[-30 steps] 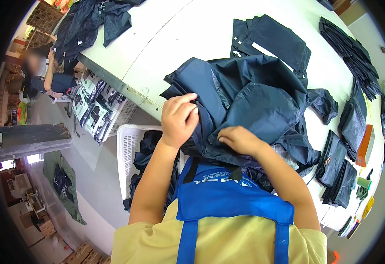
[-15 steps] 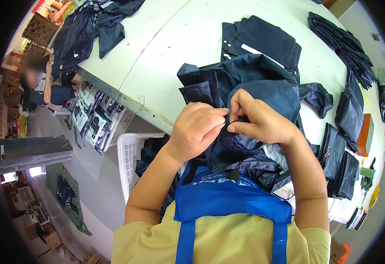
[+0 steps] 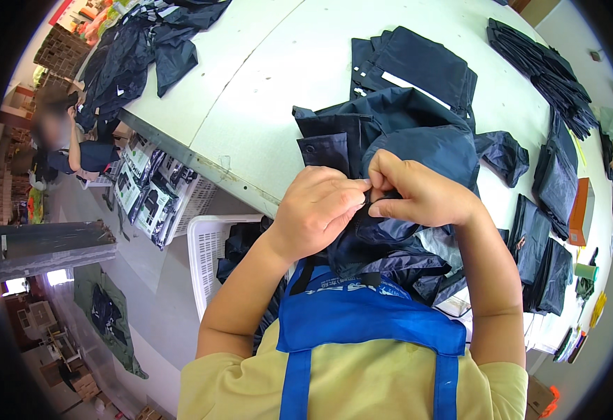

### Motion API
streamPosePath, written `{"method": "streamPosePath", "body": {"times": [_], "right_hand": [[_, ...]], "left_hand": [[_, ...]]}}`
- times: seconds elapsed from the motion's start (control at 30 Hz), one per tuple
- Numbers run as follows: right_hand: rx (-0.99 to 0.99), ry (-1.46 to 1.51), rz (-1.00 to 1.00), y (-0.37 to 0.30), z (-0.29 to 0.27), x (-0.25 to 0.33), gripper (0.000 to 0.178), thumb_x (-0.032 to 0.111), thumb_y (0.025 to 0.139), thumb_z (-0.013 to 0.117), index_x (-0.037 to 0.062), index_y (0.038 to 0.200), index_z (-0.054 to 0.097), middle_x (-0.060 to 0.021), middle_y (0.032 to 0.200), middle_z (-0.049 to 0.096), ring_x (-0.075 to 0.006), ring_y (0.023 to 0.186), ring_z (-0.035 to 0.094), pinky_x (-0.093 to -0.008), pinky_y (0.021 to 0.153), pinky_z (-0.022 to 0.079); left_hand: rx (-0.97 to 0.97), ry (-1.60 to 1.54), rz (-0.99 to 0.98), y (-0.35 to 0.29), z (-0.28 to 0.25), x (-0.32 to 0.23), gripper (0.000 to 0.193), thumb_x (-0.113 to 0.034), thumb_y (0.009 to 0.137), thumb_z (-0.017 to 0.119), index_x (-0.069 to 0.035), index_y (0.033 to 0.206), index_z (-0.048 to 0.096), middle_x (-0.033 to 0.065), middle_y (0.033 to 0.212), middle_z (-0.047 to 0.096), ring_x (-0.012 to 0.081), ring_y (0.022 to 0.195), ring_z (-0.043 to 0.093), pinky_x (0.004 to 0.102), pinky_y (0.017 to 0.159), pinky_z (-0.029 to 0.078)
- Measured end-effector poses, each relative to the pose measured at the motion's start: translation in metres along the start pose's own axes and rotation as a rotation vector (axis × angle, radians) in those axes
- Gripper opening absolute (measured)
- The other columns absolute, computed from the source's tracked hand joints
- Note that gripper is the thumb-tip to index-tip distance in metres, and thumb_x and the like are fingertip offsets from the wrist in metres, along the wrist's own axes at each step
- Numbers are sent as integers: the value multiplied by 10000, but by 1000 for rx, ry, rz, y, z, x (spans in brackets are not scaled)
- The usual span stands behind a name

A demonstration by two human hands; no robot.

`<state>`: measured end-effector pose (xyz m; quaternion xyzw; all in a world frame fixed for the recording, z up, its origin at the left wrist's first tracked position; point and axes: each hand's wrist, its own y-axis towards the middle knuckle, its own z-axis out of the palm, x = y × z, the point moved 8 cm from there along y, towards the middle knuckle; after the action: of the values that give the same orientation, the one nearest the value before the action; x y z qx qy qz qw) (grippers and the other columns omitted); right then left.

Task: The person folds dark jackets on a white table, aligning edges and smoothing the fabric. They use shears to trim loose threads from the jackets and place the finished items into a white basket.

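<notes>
A dark navy garment [image 3: 418, 150] of thin, shiny cloth lies bunched over the table's near edge and down toward my blue apron [image 3: 362, 318]. A flap with a round snap lies on it just beyond my left hand. My left hand [image 3: 320, 208] is closed, pinching the garment's dark cloth between thumb and fingers. Close against it, my right hand [image 3: 422, 192] pinches the same garment, its thumb and forefinger almost touching the left fingertips. Whatever small part sits between the fingertips is hidden.
Folded dark garments [image 3: 425, 66] lie beyond on the white table [image 3: 250, 105], with more stacks [image 3: 541, 70] at right. An orange box [image 3: 581, 210] stands by the right edge. A white basket [image 3: 205, 245] of dark cloth is left of me. Another person [image 3: 68, 140] sits far left.
Both hands have shifted slightly to the right, still pinching the garment. The flap beyond my left hand has moved a little right and down.
</notes>
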<state>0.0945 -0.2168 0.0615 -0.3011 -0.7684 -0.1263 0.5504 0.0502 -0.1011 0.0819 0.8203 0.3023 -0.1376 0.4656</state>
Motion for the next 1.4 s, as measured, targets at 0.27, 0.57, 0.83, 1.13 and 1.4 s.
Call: {"method": "streamPosePath", "body": {"times": [0.27, 0.57, 0.83, 1.13, 1.4], "right_hand": [[28, 26, 3, -2, 0, 2, 291, 85, 837, 680, 21, 934, 414, -138, 768, 627, -228, 694, 602, -324, 625, 463], [-66, -32, -36, -3, -5, 4, 279, 57, 832, 654, 16, 920, 393, -156, 766, 622, -309, 712, 641, -379, 620, 476], [-518, -451, -193, -26, -25, 37, 275, 38, 786, 682, 14, 921, 443, -162, 822, 572, -385, 771, 580, -395, 634, 466], [-1472, -493, 469, -221, -59, -127, 521, 196, 773, 751, -1, 1197, 521, -191, 1298, 518, -366, 1204, 486, -435, 1014, 388], [-1365, -365, 1192, -350, 66, -265, 1014, 217, 629, 844, -9, 1424, 258, -325, 1288, 381, -475, 1225, 392, -465, 1061, 351]], "left_hand": [[-30, -5, -17, -3, 0, 0, 182, -16, 736, 701, -71, 893, 627, 53, 937, 690, 243, 830, 618, 350, 745, 468], [127, -16, 26, 4, 4, -6, 169, -18, 698, 731, -52, 838, 642, 90, 969, 686, 256, 814, 614, 353, 738, 485], [341, -91, -116, 21, 14, -7, 209, -191, 700, 763, -109, 840, 631, 149, 1262, 520, 314, 1058, 508, 447, 962, 368], [314, 422, -281, 27, -32, 87, 180, -50, 739, 618, -14, 903, 681, 118, 928, 661, 332, 1003, 588, 491, 1112, 272], [-54, -333, -750, 22, -68, 154, 370, -197, 979, 537, 41, 1263, 533, 75, 1194, 604, 138, 1091, 548, 266, 980, 391]]}}
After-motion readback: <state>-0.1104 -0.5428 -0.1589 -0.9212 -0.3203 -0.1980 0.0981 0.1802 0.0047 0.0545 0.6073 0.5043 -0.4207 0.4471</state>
